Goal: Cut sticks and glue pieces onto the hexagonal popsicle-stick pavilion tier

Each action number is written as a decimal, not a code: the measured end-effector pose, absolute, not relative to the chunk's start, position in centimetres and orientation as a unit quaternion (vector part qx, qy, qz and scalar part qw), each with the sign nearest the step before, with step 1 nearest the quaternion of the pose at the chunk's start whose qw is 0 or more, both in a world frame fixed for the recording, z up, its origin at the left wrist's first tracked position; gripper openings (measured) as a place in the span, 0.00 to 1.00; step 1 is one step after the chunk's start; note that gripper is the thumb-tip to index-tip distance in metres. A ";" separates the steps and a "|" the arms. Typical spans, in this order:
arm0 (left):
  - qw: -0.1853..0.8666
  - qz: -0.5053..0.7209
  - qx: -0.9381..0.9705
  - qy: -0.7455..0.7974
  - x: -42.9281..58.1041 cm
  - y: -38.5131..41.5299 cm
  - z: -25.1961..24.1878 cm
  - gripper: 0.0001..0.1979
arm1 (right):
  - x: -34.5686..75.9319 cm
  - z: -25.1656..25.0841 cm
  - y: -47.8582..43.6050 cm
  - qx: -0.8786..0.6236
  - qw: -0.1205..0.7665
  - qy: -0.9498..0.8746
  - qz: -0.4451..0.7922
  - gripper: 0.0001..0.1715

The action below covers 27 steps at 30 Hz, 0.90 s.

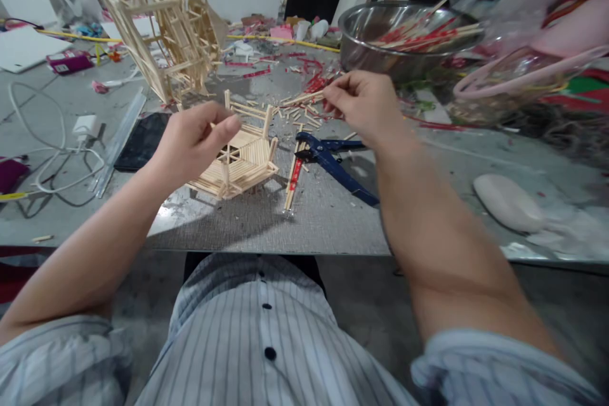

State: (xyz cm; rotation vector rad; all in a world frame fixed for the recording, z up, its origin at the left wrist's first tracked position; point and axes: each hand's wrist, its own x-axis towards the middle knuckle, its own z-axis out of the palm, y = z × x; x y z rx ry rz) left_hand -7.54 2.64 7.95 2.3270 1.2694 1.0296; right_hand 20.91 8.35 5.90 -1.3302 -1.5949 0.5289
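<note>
My left hand (197, 139) is over the left side of a low frame built of wooden sticks (252, 162). Its fingers are curled in toward the thumb; what they hold, if anything, is hidden. My right hand (364, 101) is further back, pinching the end of a wooden chopstick (304, 99) that points left over a scatter of short cut stick pieces. Between the hands, several chopsticks, one with a red paper wrapper (295, 174), lie beside the low frame. A dark blue cutter (333, 168) rests with its jaws against them, below my right hand.
A taller stick structure (166, 38) stands at the back left. Behind my right hand sits a metal bowl (354, 44) of red-wrapped chopsticks. A dark phone (137, 143), a white charger (86, 128) with cable and a white mouse-shaped object (507, 203) lie around.
</note>
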 end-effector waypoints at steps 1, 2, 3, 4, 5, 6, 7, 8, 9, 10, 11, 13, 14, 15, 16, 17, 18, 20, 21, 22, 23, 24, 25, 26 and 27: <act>0.165 0.351 0.807 0.444 -8.1 2.4 7.5 0.23 | 21.1 5.4 9.2 -0.571 0.450 -0.658 0.196 0.08; 0.181 0.344 0.805 0.448 -8.6 2.1 6.9 0.23 | 21.2 4.8 10.1 -0.594 0.423 -0.662 0.172 0.08; 0.193 0.338 0.804 0.449 -8.9 1.8 6.4 0.24 | 21.3 4.3 10.9 -0.617 0.396 -0.664 0.149 0.08; 0.199 0.325 0.806 0.453 -9.1 1.5 5.9 0.24 | 21.4 3.9 11.6 -0.637 0.368 -0.665 0.128 0.08; 0.197 0.302 0.812 0.459 -9.2 1.2 5.3 0.24 | 21.4 3.5 12.2 -0.655 0.342 -0.665 0.107 0.07; 0.187 0.275 0.819 0.467 -9.2 0.9 4.8 0.23 | 21.4 3.1 12.6 -0.669 0.320 -0.665 0.087 0.06; 0.170 0.247 0.825 0.479 -9.0 0.6 4.4 0.22 | 21.4 2.8 12.9 -0.677 0.304 -0.667 0.070 0.07; 0.146 0.221 0.829 0.492 -8.8 0.3 4.0 0.19 | 21.4 2.6 13.0 -0.678 0.293 -0.672 0.055 0.10; 0.121 0.202 0.830 0.505 -8.6 0.1 3.6 0.16 | 21.4 2.4 12.9 -0.672 0.290 -0.680 0.044 0.13; 0.101 0.189 0.830 0.514 -8.3 0.0 3.4 0.13 | 21.3 2.2 12.7 -0.659 0.291 -0.693 0.039 0.15; 0.087 0.180 0.830 0.520 -8.1 -0.1 3.2 0.12 | 21.3 2.1 12.2 -0.639 0.293 -0.711 0.036 0.16; 0.079 0.168 0.832 0.523 -7.9 0.0 3.0 0.12 | 21.0 2.0 10.9 -0.584 0.284 -0.760 0.031 0.16; 0.079 0.164 0.833 0.523 -7.8 0.1 3.1 0.12 | 20.7 2.0 10.1 -0.552 0.268 -0.789 0.024 0.15; 0.078 0.161 0.833 0.524 -7.8 0.3 3.1 0.12 | 20.5 2.0 9.3 -0.521 0.245 -0.818 0.014 0.14; 0.075 0.157 0.833 0.526 -7.9 0.6 3.2 0.13 | 20.2 2.0 8.5 -0.491 0.215 -0.844 0.003 0.14; 0.070 0.154 0.831 0.529 -7.9 0.9 3.4 0.13 | 19.8 2.0 7.7 -0.466 0.182 -0.866 -0.006 0.15; 0.067 0.150 0.829 0.534 -7.9 1.2 3.5 0.13 | 19.5 2.0 6.9 -0.443 0.147 -0.884 -0.015 0.16; 0.063 0.138 0.823 0.548 -7.9 1.8 3.7 0.14 | 18.8 2.0 5.7 -0.406 0.081 -0.910 -0.033 0.17; 0.062 0.132 0.819 0.556 -7.9 2.1 3.8 0.14 | 18.6 2.0 5.2 -0.391 0.051 -0.918 -0.043 0.18; 0.063 0.127 0.814 0.563 -7.8 2.3 3.8 0.14 | 18.4 1.9 4.8 -0.378 0.026 -0.924 -0.054 0.19; 0.065 0.124 0.810 0.569 -7.8 2.6 3.8 0.14 | 18.2 1.9 4.5 -0.367 0.005 -0.928 -0.066 0.20; 0.068 0.124 0.807 0.573 -7.8 2.8 3.8 0.14 | 18.2 1.8 4.2 -0.357 -0.011 -0.931 -0.077 0.21; 0.071 0.127 0.806 0.574 -7.9 3.1 3.8 0.14 | 18.1 1.6 4.1 -0.351 -0.020 -0.932 -0.088 0.21; 0.073 0.131 0.805 0.575 -7.9 3.3 3.7 0.14 | 18.2 1.5 4.0 -0.347 -0.023 -0.932 -0.099 0.22; 0.075 0.135 0.804 0.574 -8.0 3.5 3.6 0.14 | 18.3 1.3 3.9 -0.345 -0.016 -0.932 -0.108 0.22</act>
